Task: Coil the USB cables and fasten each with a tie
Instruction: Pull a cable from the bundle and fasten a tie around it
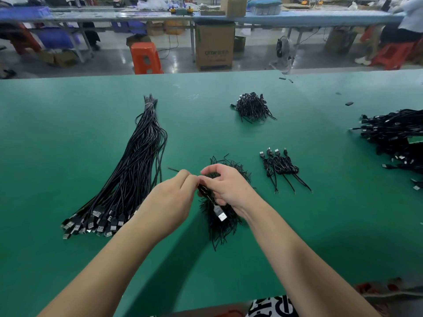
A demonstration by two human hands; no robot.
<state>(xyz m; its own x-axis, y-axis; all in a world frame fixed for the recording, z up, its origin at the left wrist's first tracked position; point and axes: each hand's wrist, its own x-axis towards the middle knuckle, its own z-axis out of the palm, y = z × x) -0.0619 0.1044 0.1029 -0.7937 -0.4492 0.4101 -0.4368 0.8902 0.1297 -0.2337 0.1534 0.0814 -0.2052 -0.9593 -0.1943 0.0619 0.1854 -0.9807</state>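
Holding a coiled USB cable (207, 193) above the pile of twist ties (219, 216), we grip the coil in our right hand (225, 188) while our left hand (174, 193) pinches what looks like a tie at its top, though the tie itself is too thin to make out. The cable seems light and limp, springy enough to uncoil if we loosen, so we judge the best hold is across the bundled loops, leaving the metal plug (220, 215) dangling free. Uncoiled cables (128, 177) lie to the left, four finished coils (280, 167) to the right. The green table (68, 133) is smooth matting; beyond it stand an orange stool (145, 58) and a cardboard box (215, 45).
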